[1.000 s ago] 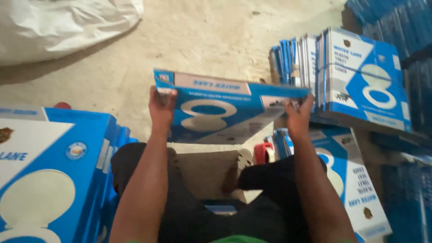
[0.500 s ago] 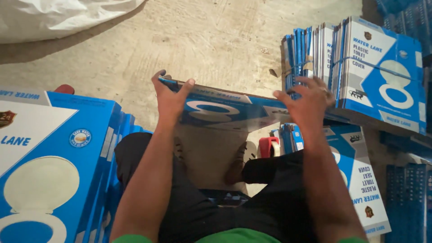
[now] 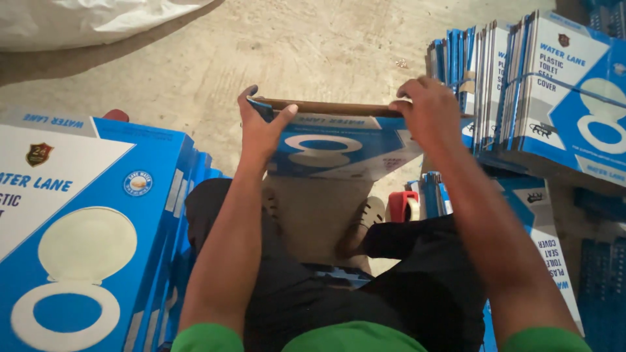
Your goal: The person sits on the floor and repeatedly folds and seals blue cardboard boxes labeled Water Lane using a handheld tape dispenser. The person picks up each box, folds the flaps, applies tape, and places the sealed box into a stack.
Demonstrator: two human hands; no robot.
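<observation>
The person sits over a concrete floor (image 3: 313, 58), holding a flattened blue-and-white carton (image 3: 339, 146) above the knees. The left hand (image 3: 261, 127) has its grip clamped on the carton's left corner, and the right hand (image 3: 427, 111) is closed over the right end of its brown top edge. With only the ends held, the thin board could probably buckle or slip. A leaning stack of matching cartons (image 3: 541, 98) crowds the right hand, a finished box pile (image 3: 85, 228) hems in the left, and a red tape dispenser (image 3: 403, 205) lies by the foot.
</observation>
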